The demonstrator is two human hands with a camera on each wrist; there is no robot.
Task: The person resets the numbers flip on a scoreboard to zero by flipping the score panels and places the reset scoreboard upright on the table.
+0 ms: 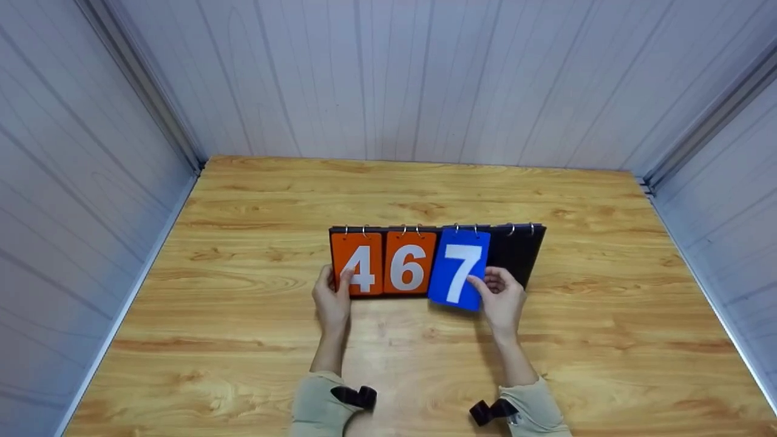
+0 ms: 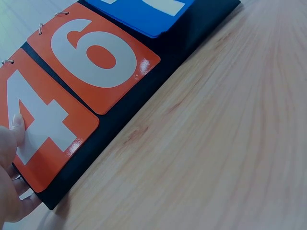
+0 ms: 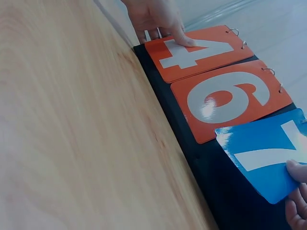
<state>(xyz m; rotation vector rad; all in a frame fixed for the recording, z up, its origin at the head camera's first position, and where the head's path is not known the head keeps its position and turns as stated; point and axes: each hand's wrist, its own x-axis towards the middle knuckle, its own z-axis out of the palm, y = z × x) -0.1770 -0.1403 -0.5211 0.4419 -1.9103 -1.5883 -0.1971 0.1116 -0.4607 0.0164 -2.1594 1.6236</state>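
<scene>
A black flip scoreboard [image 1: 515,255] stands on the table, its number cards hung from metal rings along the top. My left hand [image 1: 332,300] grips its left end, thumb over the orange 4 card [image 2: 41,112] and fingers behind the board. Beside that hangs the orange 6 card [image 1: 410,264]. My right hand [image 1: 504,297] pinches the blue 7 card [image 1: 458,267] at its right edge, thumb on the front. The card's lower end is lifted off the board and slanted, as the right wrist view shows. No card covers the board's rightmost section.
The wood-grain table [image 1: 255,243] spreads around the board on all sides. Pale panel walls [image 1: 388,79] close it off at the back, left and right. Dark straps [image 1: 355,396] circle both sleeved wrists.
</scene>
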